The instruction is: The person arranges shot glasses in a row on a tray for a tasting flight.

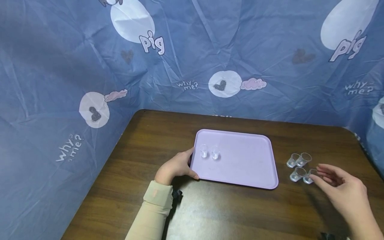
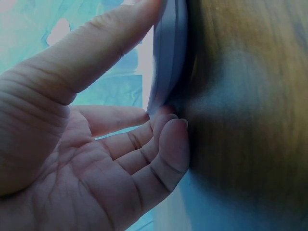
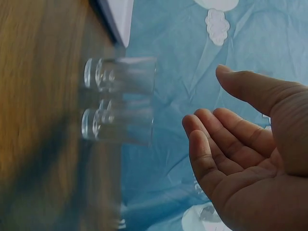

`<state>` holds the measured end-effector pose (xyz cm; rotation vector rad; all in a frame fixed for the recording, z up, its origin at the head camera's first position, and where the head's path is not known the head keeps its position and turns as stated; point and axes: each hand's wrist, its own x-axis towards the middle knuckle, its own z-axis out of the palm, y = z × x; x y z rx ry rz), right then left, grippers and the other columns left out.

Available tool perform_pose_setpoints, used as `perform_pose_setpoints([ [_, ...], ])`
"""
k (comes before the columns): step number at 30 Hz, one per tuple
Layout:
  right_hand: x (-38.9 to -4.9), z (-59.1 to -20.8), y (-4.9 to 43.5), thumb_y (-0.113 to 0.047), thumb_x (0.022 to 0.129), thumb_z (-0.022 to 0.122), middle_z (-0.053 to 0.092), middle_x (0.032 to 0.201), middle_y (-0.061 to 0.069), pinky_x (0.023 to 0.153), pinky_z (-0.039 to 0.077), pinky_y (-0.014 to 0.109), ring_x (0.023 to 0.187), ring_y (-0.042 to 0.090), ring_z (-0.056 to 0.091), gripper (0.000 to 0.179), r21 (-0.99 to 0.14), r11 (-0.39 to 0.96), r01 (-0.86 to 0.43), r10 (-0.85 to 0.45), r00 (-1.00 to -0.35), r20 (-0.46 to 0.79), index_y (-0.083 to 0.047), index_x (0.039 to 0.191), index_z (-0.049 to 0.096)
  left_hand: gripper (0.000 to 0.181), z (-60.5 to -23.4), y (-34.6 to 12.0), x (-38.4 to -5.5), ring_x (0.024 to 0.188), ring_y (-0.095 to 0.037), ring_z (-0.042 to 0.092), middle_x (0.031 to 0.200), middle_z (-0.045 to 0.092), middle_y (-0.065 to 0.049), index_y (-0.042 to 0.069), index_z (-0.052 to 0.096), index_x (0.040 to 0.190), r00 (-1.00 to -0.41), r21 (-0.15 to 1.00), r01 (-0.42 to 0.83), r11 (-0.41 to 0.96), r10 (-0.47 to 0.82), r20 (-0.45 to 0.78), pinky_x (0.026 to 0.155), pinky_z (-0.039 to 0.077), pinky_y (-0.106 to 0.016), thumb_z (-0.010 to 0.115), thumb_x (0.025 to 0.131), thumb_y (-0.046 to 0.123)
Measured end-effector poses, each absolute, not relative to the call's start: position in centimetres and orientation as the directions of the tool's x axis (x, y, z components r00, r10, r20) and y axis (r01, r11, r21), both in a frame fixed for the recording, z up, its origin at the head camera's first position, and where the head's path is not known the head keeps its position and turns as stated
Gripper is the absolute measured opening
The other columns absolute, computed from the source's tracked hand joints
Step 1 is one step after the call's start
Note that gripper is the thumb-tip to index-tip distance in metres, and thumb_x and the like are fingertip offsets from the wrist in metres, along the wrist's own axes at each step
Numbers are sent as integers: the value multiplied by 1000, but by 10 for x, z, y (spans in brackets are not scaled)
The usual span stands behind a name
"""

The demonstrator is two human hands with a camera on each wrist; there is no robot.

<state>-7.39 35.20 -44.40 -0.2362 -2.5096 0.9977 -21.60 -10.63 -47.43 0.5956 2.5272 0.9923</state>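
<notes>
A lilac rectangular tray (image 1: 240,160) lies on the wooden table. My left hand (image 1: 178,165) grips its near left corner, thumb along the front edge and fingers at the left edge. In the left wrist view the fingertips curl in at the tray's rim (image 2: 166,57), close to the tabletop. Two small clear cups, one (image 1: 204,152) left of the other (image 1: 215,153), stand upright on the tray's left part. Right of the tray, several more clear cups (image 1: 298,174) stand in a cluster. My right hand (image 1: 345,186) is just beside the nearest right cup (image 1: 309,178), thumb and fingers apart, holding nothing.
The brown table (image 1: 228,210) runs back to a blue printed cloth (image 1: 186,66) hanging behind and along the left side. Table surface shows between the tray and the cup cluster. The table's right edge lies beyond the right hand.
</notes>
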Motion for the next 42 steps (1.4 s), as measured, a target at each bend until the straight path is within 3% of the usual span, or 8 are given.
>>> perform_pose_setpoints([
  [6,-69,-450,365,-15,82,88,73,102,6,67,46,6,80,-17,57,50,-681,731,52,331,-899,286,6,123,68,115,-474,-106,-215,103,-24,60,120,65,-14,0,36,155,-845,708,252,659,507,-172,93,48,-41,100,61,16],
  [12,-68,-460,375,-13,81,89,66,98,-19,66,46,7,81,-17,58,53,-712,701,42,341,-897,282,10,123,66,115,-475,-107,-217,104,-23,59,121,64,-14,0,36,155,-845,702,259,663,507,-167,93,47,-41,101,62,17],
  [14,-68,-463,378,-14,81,88,66,97,-19,65,46,6,79,-19,56,53,-707,706,52,338,-901,271,11,123,66,116,-475,-107,-217,105,-24,59,123,64,-15,0,35,156,-847,703,255,664,504,-169,94,47,-41,101,62,17],
  [18,-70,-470,381,-13,82,87,74,100,10,63,46,6,76,-20,54,54,-688,721,84,329,-915,234,14,123,64,118,-474,-108,-216,107,-24,59,126,63,-16,1,33,157,-847,704,253,664,503,-170,96,46,-41,101,61,16],
  [22,-72,-474,383,-14,84,86,67,111,33,63,45,6,77,-21,51,54,-671,735,98,306,-931,200,16,123,62,115,-474,-107,-216,105,-23,59,123,64,-15,0,36,155,-846,705,253,662,505,-171,94,47,-41,100,62,16],
  [30,-77,-479,387,-17,84,86,68,106,32,60,46,8,73,-16,53,53,-641,759,111,272,-949,158,15,120,64,111,-473,-107,-216,102,-25,61,117,65,-14,-1,40,152,-840,717,255,648,516,-167,91,48,-41,101,61,15],
  [42,-85,-487,389,-23,86,85,70,104,28,58,45,11,71,-15,52,53,-613,781,123,243,-963,116,14,119,64,115,-473,-107,-216,104,-26,60,121,64,-16,-2,36,154,-843,708,261,657,513,-164,94,48,-42,101,61,16],
])
